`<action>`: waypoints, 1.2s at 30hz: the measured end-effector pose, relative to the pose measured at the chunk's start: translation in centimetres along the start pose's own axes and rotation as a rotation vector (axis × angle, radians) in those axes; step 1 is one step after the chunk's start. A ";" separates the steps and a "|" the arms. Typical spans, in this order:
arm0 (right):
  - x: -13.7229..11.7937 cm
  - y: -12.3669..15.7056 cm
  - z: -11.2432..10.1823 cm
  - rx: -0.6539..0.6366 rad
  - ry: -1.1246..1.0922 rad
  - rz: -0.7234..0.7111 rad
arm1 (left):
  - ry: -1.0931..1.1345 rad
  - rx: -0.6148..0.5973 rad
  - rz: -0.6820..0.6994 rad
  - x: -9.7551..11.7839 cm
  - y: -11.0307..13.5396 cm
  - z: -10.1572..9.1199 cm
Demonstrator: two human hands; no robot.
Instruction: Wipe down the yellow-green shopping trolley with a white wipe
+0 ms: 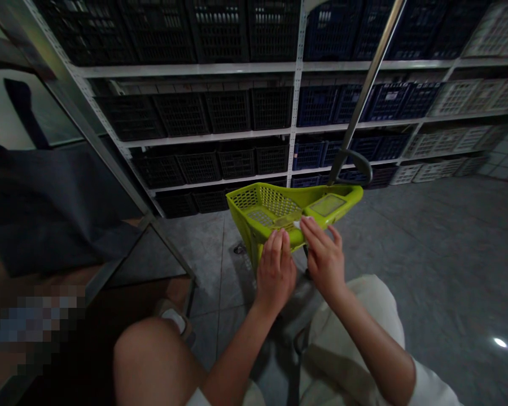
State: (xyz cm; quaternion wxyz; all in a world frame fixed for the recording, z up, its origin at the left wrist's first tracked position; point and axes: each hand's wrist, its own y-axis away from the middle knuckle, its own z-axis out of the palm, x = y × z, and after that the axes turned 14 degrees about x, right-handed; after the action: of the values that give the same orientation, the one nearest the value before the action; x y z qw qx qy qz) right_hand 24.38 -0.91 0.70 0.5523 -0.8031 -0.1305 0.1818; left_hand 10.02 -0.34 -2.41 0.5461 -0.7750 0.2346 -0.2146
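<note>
A lime-green plastic basket [275, 210] with perforated walls and a long, tapering end stands in front of me. It has a clear-covered panel [327, 205] and a dark grey handle [359, 164] at its far right. My left hand [276, 270] has its fingers together, curled over the near rim. My right hand [324, 254] presses a small white wad [297, 224], perhaps tissue or cloth, against the rim beside the panel. Most of the wad is hidden under my fingers.
Metal shelving [211, 134] with rows of black, blue and white crates runs along the back. A metal pole [372, 70] slants above the basket. At left, a dark bag [42, 197] rests on a metal-framed table [110, 256]. Grey tiles [427, 242] cover the floor.
</note>
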 end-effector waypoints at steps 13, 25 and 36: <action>3.9 -1.4 1.9 0.002 -0.025 0.015 | -0.017 -0.024 -0.004 -2.7 -0.5 0.6; 4.4 -2.6 5.9 -0.045 -0.208 0.132 | -0.029 0.002 -0.119 -4.7 -2.1 2.7; 3.9 -2.4 6.6 -0.019 -0.229 0.145 | -0.043 0.020 -0.125 -5.0 -2.1 3.0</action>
State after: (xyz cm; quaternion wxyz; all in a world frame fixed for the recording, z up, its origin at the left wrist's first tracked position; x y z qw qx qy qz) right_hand 24.96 7.10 0.20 0.5115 -0.7896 -0.1358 0.3105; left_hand 8.04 5.49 -1.71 0.5442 -0.7872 0.1716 -0.2340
